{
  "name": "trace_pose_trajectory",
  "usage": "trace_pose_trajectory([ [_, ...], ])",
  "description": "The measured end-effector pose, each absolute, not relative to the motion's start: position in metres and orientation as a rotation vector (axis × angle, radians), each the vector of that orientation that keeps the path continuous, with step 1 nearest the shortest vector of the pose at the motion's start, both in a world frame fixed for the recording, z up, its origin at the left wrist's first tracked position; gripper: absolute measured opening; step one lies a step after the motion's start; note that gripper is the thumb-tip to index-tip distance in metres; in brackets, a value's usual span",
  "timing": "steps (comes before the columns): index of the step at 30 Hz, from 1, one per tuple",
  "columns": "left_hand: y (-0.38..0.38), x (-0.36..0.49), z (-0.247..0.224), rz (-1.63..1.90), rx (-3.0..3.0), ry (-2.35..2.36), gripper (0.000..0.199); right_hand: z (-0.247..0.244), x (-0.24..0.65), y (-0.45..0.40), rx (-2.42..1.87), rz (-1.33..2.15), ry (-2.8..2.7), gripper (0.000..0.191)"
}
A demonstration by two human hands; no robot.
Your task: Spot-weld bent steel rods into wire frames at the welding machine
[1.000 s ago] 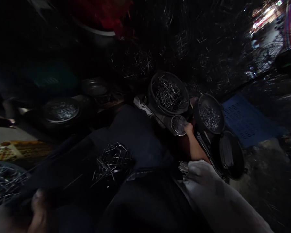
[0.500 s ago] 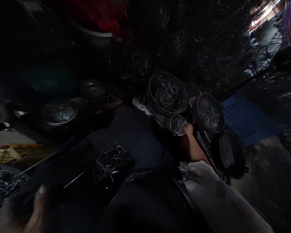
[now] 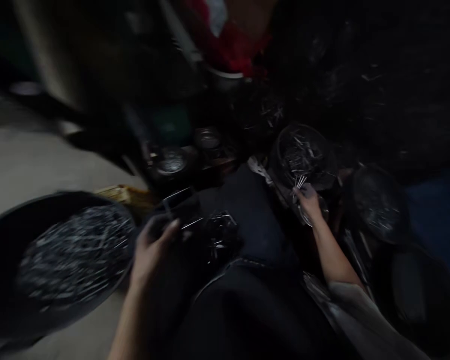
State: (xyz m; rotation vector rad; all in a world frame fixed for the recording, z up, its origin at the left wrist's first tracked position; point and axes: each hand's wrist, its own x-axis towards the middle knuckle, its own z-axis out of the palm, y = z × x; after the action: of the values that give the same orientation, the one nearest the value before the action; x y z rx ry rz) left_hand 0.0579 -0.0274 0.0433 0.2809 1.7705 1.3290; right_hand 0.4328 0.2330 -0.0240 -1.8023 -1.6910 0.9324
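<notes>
My right hand (image 3: 308, 200) is closed on several thin metal rods (image 3: 300, 183) that fan out above its fingers. Just under it is a small round container (image 3: 320, 212), with a black bowl of metal pieces (image 3: 302, 150) behind. On the left, my left hand (image 3: 157, 237) is blurred, thumb up, beside a thin bent rod (image 3: 172, 197); whether it grips that rod is unclear. A pile of bent metal pieces (image 3: 221, 230) lies on the dark cloth over my lap.
A large black basin of metal pieces (image 3: 75, 255) stands at the left. Another bowl (image 3: 378, 202) and a blue crate (image 3: 438, 215) are at the right. A small dish (image 3: 171, 161) and a red bag (image 3: 232, 50) are farther back.
The view has swung left, showing more of the large basin. My right hand has risen from the small container with rods in it. My left hand has come up beside the lap pile.
</notes>
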Motion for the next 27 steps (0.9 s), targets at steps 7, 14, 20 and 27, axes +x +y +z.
trace_pose_trajectory([
  [7, -0.016, 0.059, 0.041, 1.557, 0.242, 1.549, 0.043, 0.041, 0.24, 0.175, -0.72, 1.775, -1.856, 0.029],
  [14, -0.026, 0.049, 0.039, 1.602, 0.223, 1.552, 0.042, 0.05, 0.184, 0.146, -0.015, 1.449, -2.41, 0.04],
  [20, -0.024, 0.051, 0.043, 1.697, 0.158, 1.381, 0.039, 0.04, 0.176, 0.147, 0.023, 1.276, -2.457, 0.036],
  [27, -0.02, 0.049, 0.046, 1.743, 0.245, 1.542, 0.036, 0.041, 0.178, 0.146, 0.012, 1.212, -2.423, 0.044],
])
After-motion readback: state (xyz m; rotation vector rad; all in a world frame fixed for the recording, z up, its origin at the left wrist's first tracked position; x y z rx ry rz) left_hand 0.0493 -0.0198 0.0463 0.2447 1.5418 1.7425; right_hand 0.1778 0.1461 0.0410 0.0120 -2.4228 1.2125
